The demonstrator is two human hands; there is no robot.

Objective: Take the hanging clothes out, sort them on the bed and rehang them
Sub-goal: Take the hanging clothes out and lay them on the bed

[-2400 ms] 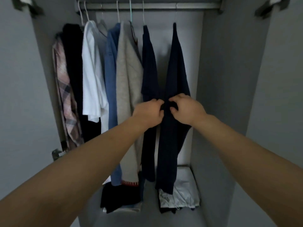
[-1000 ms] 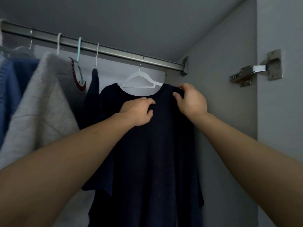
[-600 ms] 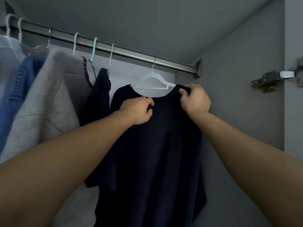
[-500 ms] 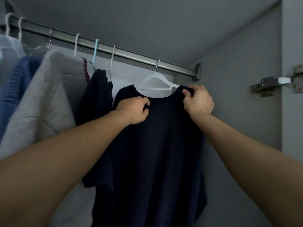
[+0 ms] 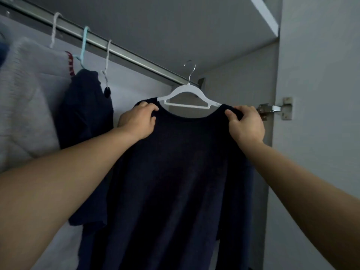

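Observation:
A dark navy shirt hangs on a white hanger with a metal hook. The hook is off the silver rail, raised in front of it. My left hand grips the shirt's left shoulder. My right hand pinches the right shoulder beside the collar. The shirt faces me, spread flat between both hands.
On the rail to the left hang another navy garment and a grey knit sweater, on white and teal hangers. The wardrobe's right side wall and a door hinge are close on the right.
Both hands slid from the shirt's middle up to its shoulders. The hanger's hook has come off the rail and the shirt has moved toward me and right.

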